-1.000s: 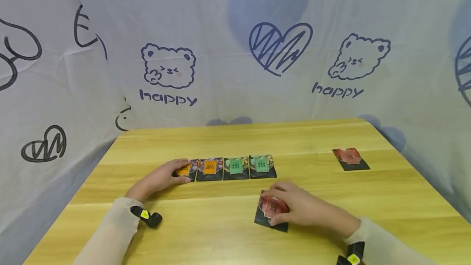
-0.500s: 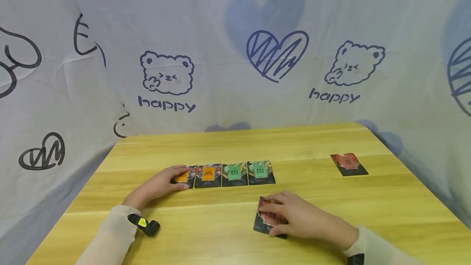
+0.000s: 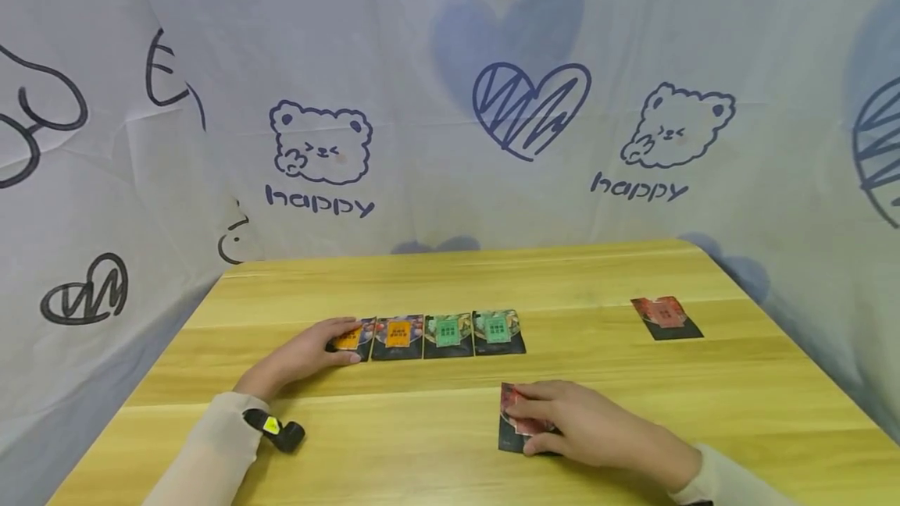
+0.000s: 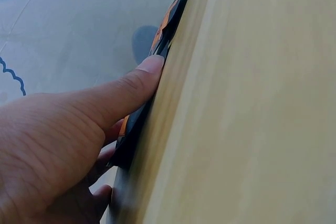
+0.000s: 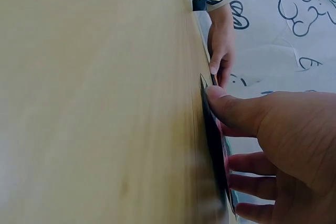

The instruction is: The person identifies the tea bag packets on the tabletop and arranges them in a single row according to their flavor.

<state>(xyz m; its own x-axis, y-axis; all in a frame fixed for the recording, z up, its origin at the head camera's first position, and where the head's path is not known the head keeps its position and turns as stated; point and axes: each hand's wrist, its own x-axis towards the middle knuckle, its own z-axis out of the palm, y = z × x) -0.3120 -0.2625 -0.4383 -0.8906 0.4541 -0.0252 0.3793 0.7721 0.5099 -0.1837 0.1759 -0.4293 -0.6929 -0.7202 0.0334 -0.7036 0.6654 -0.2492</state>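
My left hand (image 3: pixel 308 348) rests on an orange-labelled black packet (image 3: pixel 365 343) at the left end of a row, its thumb along the near edge and part of the packet hidden. To the right in that row lie another orange-labelled packet (image 3: pixel 398 336) and two green-labelled ones, a middle one (image 3: pixel 448 334) and an end one (image 3: pixel 499 332). Nearer to me, my right hand (image 3: pixel 591 424) touches a red-labelled packet (image 3: pixel 511 438) with thumb and fingertips spread over its face. The right wrist view shows that packet (image 5: pixel 211 135) edge-on, close over the table.
A second red-labelled packet (image 3: pixel 666 318) lies askew at the right of the wooden table (image 3: pixel 394 443). Behind the table and along its sides hangs a pale cloth (image 3: pixel 422 178) printed with hearts and bears.
The red-labelled packet under my right hand has turned straighter and shifted slightly right with the hand. My left hand stays on the row's end packet. The head view has tilted up a little.
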